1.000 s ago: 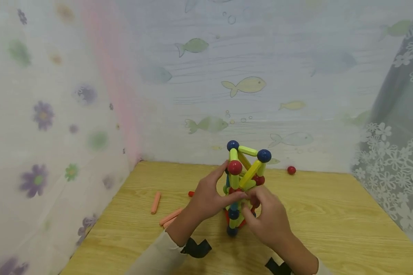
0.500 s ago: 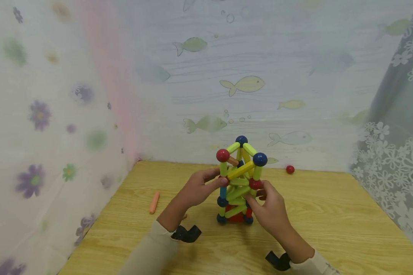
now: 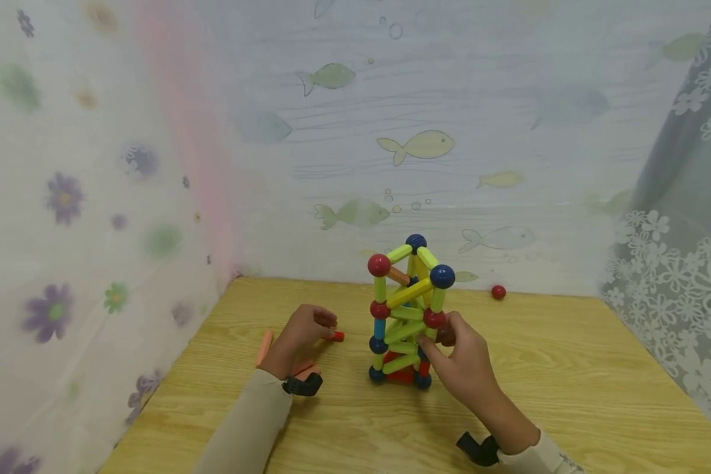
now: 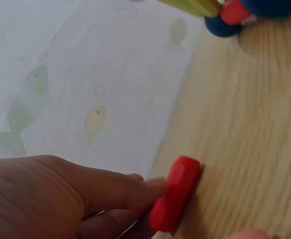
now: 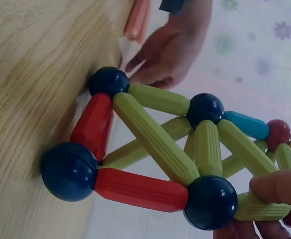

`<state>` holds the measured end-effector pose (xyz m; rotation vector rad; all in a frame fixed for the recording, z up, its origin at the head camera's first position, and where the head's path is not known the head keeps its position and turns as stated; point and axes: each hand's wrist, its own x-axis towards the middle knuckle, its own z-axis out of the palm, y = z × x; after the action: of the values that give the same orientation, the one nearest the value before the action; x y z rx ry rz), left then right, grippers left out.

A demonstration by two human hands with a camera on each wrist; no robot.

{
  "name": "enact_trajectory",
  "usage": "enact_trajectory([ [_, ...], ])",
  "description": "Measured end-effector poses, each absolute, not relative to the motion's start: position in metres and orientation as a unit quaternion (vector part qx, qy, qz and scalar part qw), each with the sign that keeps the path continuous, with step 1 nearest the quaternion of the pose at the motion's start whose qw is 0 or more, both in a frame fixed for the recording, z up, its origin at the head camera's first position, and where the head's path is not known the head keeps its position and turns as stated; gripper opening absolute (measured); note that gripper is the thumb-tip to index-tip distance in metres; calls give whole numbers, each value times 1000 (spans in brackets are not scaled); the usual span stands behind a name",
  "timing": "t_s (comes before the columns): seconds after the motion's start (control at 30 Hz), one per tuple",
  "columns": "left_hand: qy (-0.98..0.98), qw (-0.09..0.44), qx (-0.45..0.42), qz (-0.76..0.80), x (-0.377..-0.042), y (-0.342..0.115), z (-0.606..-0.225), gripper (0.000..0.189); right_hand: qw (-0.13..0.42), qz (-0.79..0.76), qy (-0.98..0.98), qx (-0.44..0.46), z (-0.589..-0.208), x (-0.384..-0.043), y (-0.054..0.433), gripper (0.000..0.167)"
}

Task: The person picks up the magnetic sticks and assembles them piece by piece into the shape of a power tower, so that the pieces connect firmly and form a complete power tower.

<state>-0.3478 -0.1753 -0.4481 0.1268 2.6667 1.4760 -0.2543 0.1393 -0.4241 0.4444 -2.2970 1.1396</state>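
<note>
A tower of coloured magnetic sticks and balls (image 3: pixel 405 330) stands upright on the table, with yellow-green, yellow, red and blue sticks joined by dark blue and red balls. My right hand (image 3: pixel 468 359) holds its right side; in the right wrist view the thumb and fingers pinch a yellow-green stick (image 5: pixel 262 207) above a blue ball. Left of the tower, my left hand (image 3: pixel 304 329) is at a short red stick (image 4: pixel 177 194). Its thumb and fingers pinch that stick's near side, low over the tabletop.
Orange sticks (image 3: pixel 264 347) lie by the left wrist, some partly hidden by the arm. A loose red ball (image 3: pixel 498 291) sits near the table's back edge, right of the tower. Printed curtains (image 3: pixel 343 164) hang behind and beside the wooden table (image 3: pixel 569 382).
The tower has turned and shifted slightly left. My left hand has let go of it and moved left to the red stick. The right hand keeps holding the tower.
</note>
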Motion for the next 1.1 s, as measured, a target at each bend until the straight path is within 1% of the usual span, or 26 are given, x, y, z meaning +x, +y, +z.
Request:
enact_trajectory([
  [0.2,871,53,42,487,-348,-182,-456,29,267,424,-850,164,-425,-255,139,33],
  [0.3,874,31,50,482,-349,-180,-448,26,263,428,-849,163,-424,-255,138,32],
  [0.37,868,-6,62,493,-348,-174,-435,25,259,432,-848,162,-423,-255,138,32],
  [0.43,844,-62,85,526,-343,-166,-416,25,253,435,-849,161,-423,-254,138,31],
  [0.53,774,-150,140,599,-328,-151,-381,29,249,437,-849,162,-423,-254,138,29],
  [0.6,719,-197,183,641,-314,-138,-359,29,251,435,-849,164,-423,-254,138,29],
  [0.67,672,-233,221,667,-300,-126,-341,29,254,435,-848,166,-424,-254,138,29],
  [0.77,620,-268,262,690,-284,-109,-323,25,255,437,-846,170,-424,-254,138,29],
  [0.9,581,-288,301,699,-276,-91,-313,21,248,440,-846,172,-423,-254,137,29],
  [1.1,586,-281,326,687,-279,-75,-316,22,249,434,-849,168,-423,-253,136,29],
])
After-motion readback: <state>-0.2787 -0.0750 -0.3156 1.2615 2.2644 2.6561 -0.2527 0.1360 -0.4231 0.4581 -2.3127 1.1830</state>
